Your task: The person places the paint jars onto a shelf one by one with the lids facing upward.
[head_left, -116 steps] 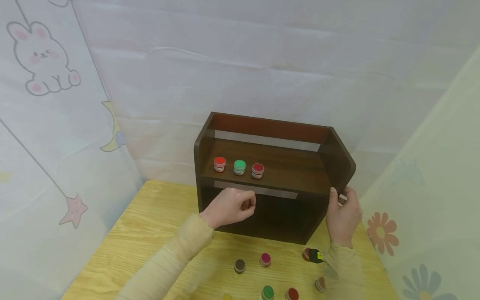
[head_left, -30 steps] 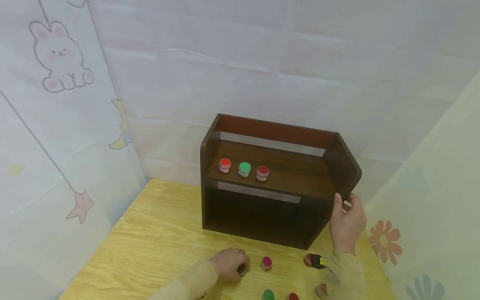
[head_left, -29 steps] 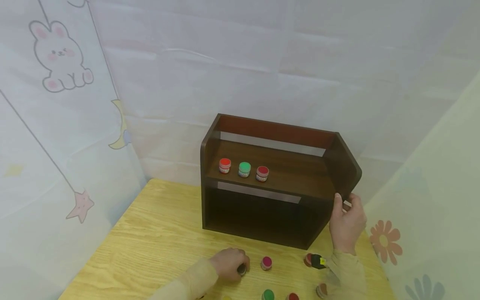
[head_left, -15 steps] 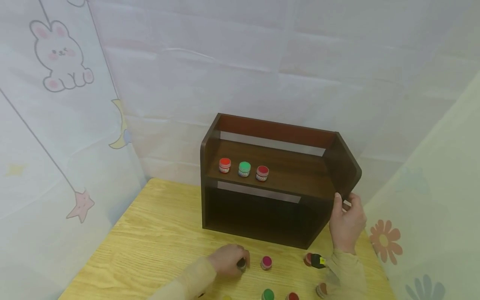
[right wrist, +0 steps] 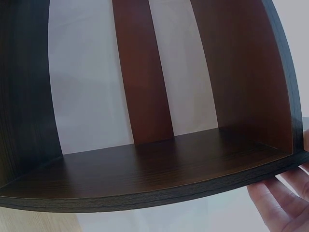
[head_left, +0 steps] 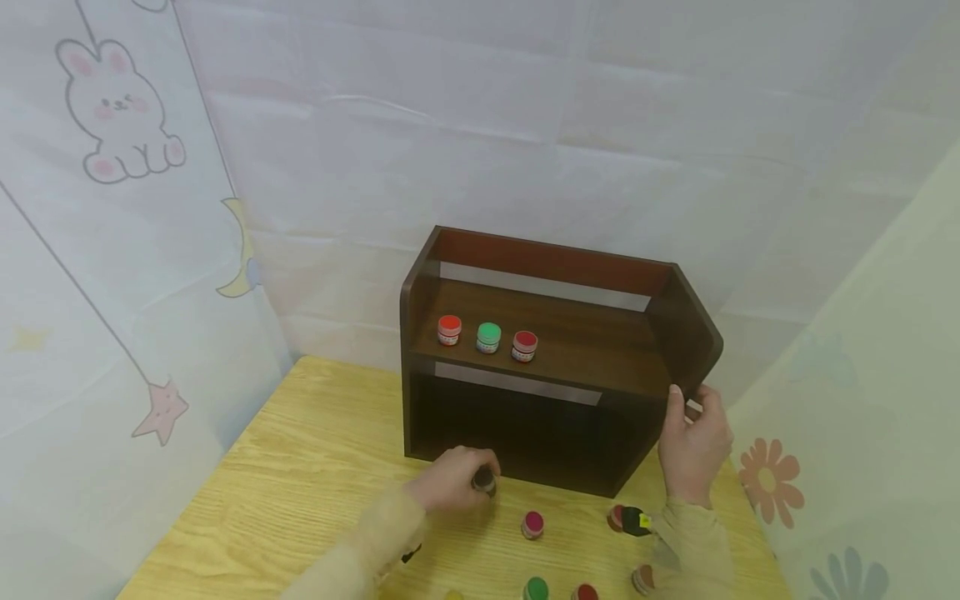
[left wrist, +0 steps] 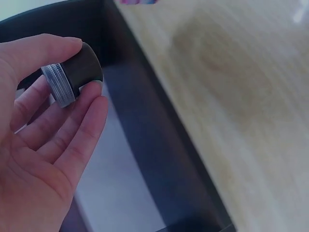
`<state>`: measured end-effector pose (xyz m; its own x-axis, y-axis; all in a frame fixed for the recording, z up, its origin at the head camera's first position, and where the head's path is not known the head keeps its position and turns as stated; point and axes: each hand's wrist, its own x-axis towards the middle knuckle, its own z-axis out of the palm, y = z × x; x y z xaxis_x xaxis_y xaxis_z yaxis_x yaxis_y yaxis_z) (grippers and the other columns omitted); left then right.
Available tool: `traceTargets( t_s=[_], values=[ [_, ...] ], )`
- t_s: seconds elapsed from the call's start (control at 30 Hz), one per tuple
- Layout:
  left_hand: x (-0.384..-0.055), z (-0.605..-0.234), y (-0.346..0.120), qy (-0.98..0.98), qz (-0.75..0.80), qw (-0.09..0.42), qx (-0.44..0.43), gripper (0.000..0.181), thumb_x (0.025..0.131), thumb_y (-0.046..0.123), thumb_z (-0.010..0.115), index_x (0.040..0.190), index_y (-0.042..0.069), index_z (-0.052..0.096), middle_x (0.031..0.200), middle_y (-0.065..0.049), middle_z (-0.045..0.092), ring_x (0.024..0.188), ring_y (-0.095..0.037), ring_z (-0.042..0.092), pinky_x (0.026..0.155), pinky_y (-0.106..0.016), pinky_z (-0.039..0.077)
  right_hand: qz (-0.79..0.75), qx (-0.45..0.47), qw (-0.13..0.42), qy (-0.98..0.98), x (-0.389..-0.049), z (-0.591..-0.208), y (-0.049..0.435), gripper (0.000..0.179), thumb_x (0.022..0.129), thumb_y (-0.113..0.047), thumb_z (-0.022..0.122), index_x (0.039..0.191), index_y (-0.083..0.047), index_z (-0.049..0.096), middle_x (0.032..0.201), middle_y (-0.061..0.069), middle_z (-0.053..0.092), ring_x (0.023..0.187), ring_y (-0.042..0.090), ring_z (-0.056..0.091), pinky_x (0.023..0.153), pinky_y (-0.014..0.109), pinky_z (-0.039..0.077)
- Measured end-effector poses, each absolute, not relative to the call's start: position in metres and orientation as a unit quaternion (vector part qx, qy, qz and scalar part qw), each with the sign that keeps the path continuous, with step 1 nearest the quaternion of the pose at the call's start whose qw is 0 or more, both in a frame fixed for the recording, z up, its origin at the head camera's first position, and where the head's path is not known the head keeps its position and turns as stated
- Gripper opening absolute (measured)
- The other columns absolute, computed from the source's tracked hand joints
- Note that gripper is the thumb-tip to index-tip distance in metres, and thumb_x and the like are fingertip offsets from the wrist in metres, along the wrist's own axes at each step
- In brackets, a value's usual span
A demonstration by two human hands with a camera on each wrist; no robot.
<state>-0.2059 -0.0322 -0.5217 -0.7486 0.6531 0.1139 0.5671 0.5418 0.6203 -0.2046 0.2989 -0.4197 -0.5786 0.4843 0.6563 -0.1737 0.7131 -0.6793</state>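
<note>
Near me, a person's left hand [head_left: 453,481] pinches one small dark jar [left wrist: 87,70] between thumb and curled fingers, low before the bottom opening of a brown wooden shelf [head_left: 592,333]. I cannot tell whether the jar touches the table [head_left: 315,442]. The right hand [head_left: 693,446] grips the edge of the shelf's right side, thumb in front.

The jar looks light, stiff and smooth, perhaps a little slippery; its clear ridged band should give the surest hold, pinched across the sides. The shelf seems rigid and much heavier.

I count ten jars: one held; three upright on the upper level, an orange-red jar [head_left: 449,331], a light green jar [head_left: 488,338] and a crimson jar [head_left: 524,347]; and six on the table, one partly covered and three cut off by the view's lower edge. There is one shelf, with two levels.
</note>
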Motion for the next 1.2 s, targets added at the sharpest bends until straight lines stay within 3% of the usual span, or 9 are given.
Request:
traceTargets(
  t_s=[0.37, 0.57, 0.93, 1.2],
  values=[
    [-0.218, -0.499, -0.034, 0.874, 0.322, 0.032, 0.363, 0.026, 0.086, 0.007, 0.077, 0.108, 0.021, 0.075, 0.102, 0.010, 0.066, 0.085, -0.003, 0.058, 0.073, -0.018, 0.050, 0.363, -0.097, 0.448, -0.811, -0.204, -0.418, 0.299, 0.030, 0.102, -0.022, 0.063, 0.112, 0.007, 0.065, 0.113, 0.022, 0.069, 0.090, 0.040, 0.071, 0.073, 0.001, 0.034],
    [-0.215, -0.486, -0.032, 0.870, 0.320, 0.018, 0.374, 0.024, 0.088, 0.005, 0.074, 0.107, 0.020, 0.074, 0.106, 0.007, 0.065, 0.083, -0.004, 0.057, 0.073, -0.017, 0.049, 0.365, -0.100, 0.444, -0.812, -0.204, -0.418, 0.298, 0.030, 0.102, -0.023, 0.063, 0.112, 0.006, 0.065, 0.113, 0.021, 0.069, 0.091, 0.040, 0.071, 0.072, 0.002, 0.034],
    [-0.213, -0.463, -0.024, 0.866, 0.311, -0.009, 0.392, 0.038, 0.086, -0.005, 0.070, 0.115, 0.020, 0.071, 0.111, 0.006, 0.064, 0.088, -0.007, 0.055, 0.076, -0.018, 0.048, 0.366, -0.100, 0.441, -0.813, -0.203, -0.418, 0.298, 0.031, 0.102, -0.023, 0.063, 0.113, 0.006, 0.065, 0.113, 0.021, 0.068, 0.091, 0.040, 0.071, 0.072, 0.001, 0.033],
    [-0.211, -0.443, -0.018, 0.864, 0.295, -0.024, 0.408, 0.034, 0.089, 0.003, 0.076, 0.118, 0.019, 0.071, 0.104, 0.007, 0.065, 0.080, -0.001, 0.055, 0.072, -0.015, 0.048, 0.360, -0.109, 0.440, -0.815, -0.204, -0.418, 0.297, 0.031, 0.102, -0.024, 0.063, 0.114, 0.005, 0.065, 0.113, 0.021, 0.068, 0.092, 0.040, 0.071, 0.072, 0.003, 0.032]
  ],
)
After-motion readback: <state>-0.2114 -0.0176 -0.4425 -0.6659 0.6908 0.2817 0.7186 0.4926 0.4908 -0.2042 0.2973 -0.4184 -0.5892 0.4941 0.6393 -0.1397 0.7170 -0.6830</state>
